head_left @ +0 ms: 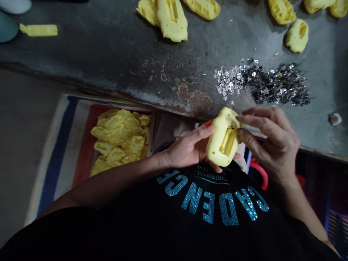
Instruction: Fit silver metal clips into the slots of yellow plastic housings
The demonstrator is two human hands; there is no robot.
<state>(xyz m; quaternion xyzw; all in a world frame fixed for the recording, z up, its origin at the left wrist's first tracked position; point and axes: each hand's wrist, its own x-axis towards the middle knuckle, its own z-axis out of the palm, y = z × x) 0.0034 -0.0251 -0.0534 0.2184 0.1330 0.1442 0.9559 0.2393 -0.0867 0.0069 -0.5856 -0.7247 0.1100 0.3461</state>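
Note:
My left hand (pixel 187 146) is closed around a yellow plastic shell (pixel 217 141), held in front of my chest near the bench edge. The shell has a rectangular battery slot facing up, with small round holes above and below it. Thumb and fingertips of my right hand (pixel 272 139) come together at the slot's upper right end, touching or almost touching the shell. Whatever they pinch is too small to make out. Beyond my hands, a heap of small shiny metal pieces (pixel 261 85) lies on the bench.
Several yellow shells (pixel 174 21) lie along the far side of the grey bench (pixel 108 54), with another small shell (pixel 297 36) at right. A yellow strip (pixel 40 30) is at far left. Below the bench, a box of yellow parts (pixel 119 134) stands on a striped sheet (pixel 65 145).

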